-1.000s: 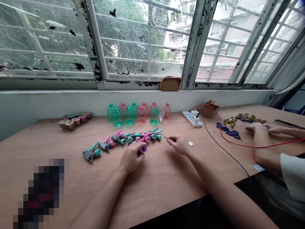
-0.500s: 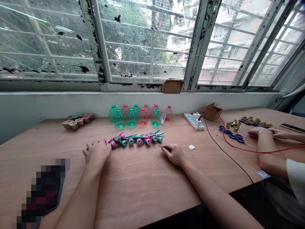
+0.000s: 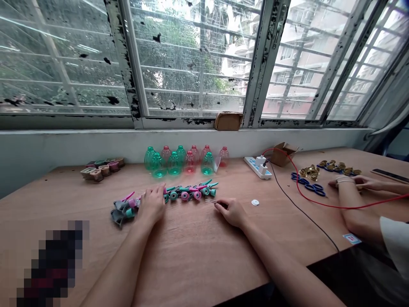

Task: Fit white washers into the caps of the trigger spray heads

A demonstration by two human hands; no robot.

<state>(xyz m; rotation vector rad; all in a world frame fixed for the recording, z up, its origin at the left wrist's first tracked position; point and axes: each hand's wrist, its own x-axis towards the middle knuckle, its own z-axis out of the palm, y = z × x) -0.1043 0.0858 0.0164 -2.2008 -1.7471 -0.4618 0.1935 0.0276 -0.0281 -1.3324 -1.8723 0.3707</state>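
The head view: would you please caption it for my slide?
Left hand on a row of spray triggers; right hand holding tweezers.

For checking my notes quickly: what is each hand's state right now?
Left hand: over the plastic spray heads, cannot tell if holding.
Right hand: closed, holding metal tweezers.

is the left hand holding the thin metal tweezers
No, the right hand holds the thin metal tweezers, while the left hand rests on pink-and-teal plastic spray triggers.

The head-worn camera looks forward and down, close over a wooden table [image 3: 198, 256], toward a barred window [image 3: 191, 64].
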